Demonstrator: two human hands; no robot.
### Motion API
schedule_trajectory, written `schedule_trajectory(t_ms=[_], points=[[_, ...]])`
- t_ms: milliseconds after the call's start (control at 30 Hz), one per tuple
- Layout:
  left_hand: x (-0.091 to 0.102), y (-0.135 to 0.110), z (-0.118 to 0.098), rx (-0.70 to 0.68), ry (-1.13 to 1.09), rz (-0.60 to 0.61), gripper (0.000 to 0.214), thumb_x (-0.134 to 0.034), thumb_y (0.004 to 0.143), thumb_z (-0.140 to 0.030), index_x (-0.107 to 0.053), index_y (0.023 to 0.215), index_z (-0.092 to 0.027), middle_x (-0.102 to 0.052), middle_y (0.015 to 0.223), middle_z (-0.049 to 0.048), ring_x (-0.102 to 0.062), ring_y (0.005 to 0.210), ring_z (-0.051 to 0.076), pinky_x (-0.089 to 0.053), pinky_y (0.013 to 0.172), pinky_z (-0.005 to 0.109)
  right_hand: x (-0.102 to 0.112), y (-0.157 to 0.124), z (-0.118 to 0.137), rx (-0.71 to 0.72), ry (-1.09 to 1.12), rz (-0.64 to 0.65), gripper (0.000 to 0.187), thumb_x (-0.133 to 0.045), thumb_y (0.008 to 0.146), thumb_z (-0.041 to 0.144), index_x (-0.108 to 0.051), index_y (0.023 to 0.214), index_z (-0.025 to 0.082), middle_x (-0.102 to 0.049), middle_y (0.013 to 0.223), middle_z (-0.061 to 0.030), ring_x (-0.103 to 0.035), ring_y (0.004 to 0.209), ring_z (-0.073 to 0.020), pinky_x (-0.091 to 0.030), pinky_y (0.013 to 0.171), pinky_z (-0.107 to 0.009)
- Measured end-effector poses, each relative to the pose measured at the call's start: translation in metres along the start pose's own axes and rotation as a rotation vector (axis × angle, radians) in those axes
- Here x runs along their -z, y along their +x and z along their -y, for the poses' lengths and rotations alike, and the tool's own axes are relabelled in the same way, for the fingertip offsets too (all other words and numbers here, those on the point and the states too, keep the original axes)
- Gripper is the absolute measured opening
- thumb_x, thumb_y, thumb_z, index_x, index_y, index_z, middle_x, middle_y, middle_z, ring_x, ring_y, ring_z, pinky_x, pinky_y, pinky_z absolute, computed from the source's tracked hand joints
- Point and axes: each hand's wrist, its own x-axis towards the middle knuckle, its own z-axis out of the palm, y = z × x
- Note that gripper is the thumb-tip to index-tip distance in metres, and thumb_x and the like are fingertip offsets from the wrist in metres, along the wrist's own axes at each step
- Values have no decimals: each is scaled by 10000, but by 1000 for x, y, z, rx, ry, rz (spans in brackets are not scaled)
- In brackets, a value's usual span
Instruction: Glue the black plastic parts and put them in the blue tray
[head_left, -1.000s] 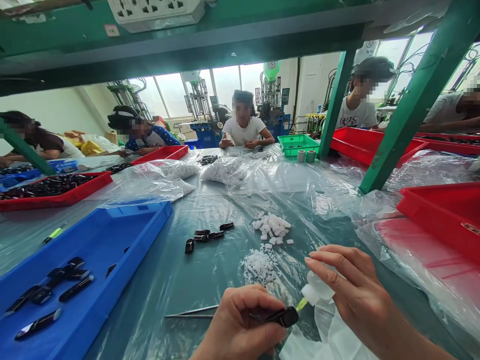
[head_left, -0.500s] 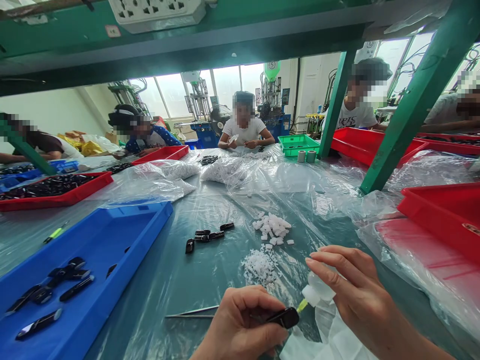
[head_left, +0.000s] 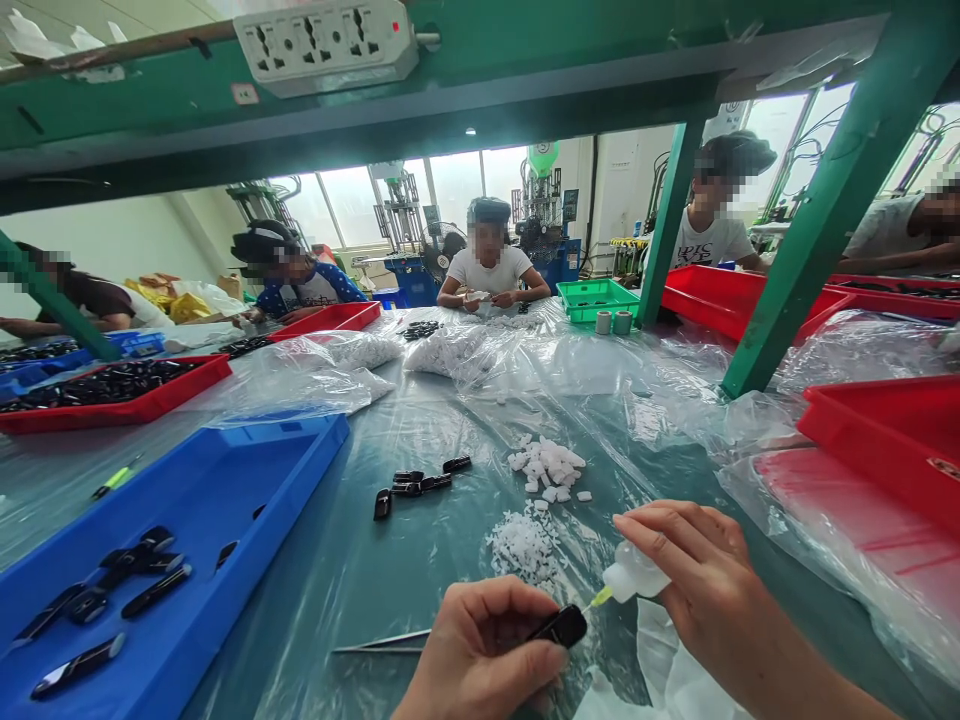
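Observation:
My left hand [head_left: 487, 640] pinches a small glossy black plastic part [head_left: 564, 627], its rounded end pointing right. In my right hand [head_left: 705, 570] is a translucent squeeze bottle [head_left: 637, 572], tilted so that its yellow needle tip [head_left: 602, 597] points left. The fine needle reaches the black part's end; whether it touches I cannot tell. Metal tweezers [head_left: 382, 643] lie on the plastic sheeting left of my left hand, partly hidden by it. Crumpled white tissue [head_left: 675, 660] lies under my right hand. Just beyond my hands is a pile of tiny white pieces [head_left: 523, 545].
Larger white pieces [head_left: 547, 465] and several black parts [head_left: 409, 482] lie farther out. A blue tray [head_left: 225, 470] with black parts stands left, a red tray [head_left: 885, 420] right. Green posts [head_left: 825, 220] rise at right. Co-workers sit around the table.
The bottle's needle tip has moved slightly left and down along the black part's end. My right fingers have closed more around the bottle. The whole view has shifted a little downward.

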Motion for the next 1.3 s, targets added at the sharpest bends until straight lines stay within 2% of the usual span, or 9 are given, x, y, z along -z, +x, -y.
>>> schedule_trajectory(t_ms=[167,367,500,667,800,933,1067,1200,1300], points=[[1,2,1,-8,-159,-10,314,-832,550,-282,-656,740,-105,-615,575,20,-537,494,89,-434,502,212,-1,0,-3,-134,107,82,334,-475,741,95,-607,1014,235,-694,953,-25,-660,870,-207,-505,723,-342],[0,2,-1,14,-247,-21,335,-853,523,-253,-594,691,-121,-607,557,-4,-615,531,118,-447,534,206,-7,-4,-2,-580,590,351,236,-632,718,245,-632,951,209,-699,887,-23,-670,795,-214,-551,648,-272],[-1,2,-2,27,-247,-54,355,-857,509,-240,-567,680,-130,-638,589,10,-662,586,160,-469,559,218,-16,-11,-5,-689,746,349,354,-626,746,284,-566,1083,194,-682,988,-75,-668,809,-219,-562,628,-282],[0,4,-1,38,-218,-117,360,-858,503,-255,-570,678,-129,-647,634,14,-677,620,179,-497,573,233,-7,-12,-4,-599,407,78,648,-664,730,396,-392,1297,241,-554,1205,-108,-589,1033,-263,-563,734,-348],[-1,5,0,36,-216,-142,368,-862,489,-253,-569,679,-136,-640,625,1,-685,621,186,-504,567,233,10,-9,7,-355,273,-159,424,-637,782,291,-470,1166,222,-532,1095,-86,-583,886,-195,-536,676,-267],[-2,5,1,38,-224,-147,362,-860,496,-245,-567,678,-137,-646,610,1,-685,609,176,-500,566,222,9,-11,20,11,475,175,203,-480,851,55,-530,961,219,-561,817,-11,-572,692,-107,-489,634,-174],[-2,6,2,44,-238,-144,356,-860,496,-237,-565,670,-139,-655,594,10,-679,607,171,-510,590,237,-9,-22,28,30,435,493,217,-387,879,88,-560,933,207,-561,802,-24,-574,652,-112,-477,586,-177],[-1,7,5,37,-262,-109,345,-853,504,-208,-556,668,-143,-660,616,10,-677,624,164,-493,586,220,-23,-35,29,63,319,508,212,-382,863,114,-530,753,219,-507,742,6,-518,566,-92,-418,505,-166],[-1,6,6,13,-271,-80,333,-846,513,-199,-561,673,-138,-660,623,11,-662,615,144,-472,577,202,-28,-40,29,87,307,461,213,-361,866,114,-529,805,230,-491,720,11,-509,572,-99,-404,505,-168]])
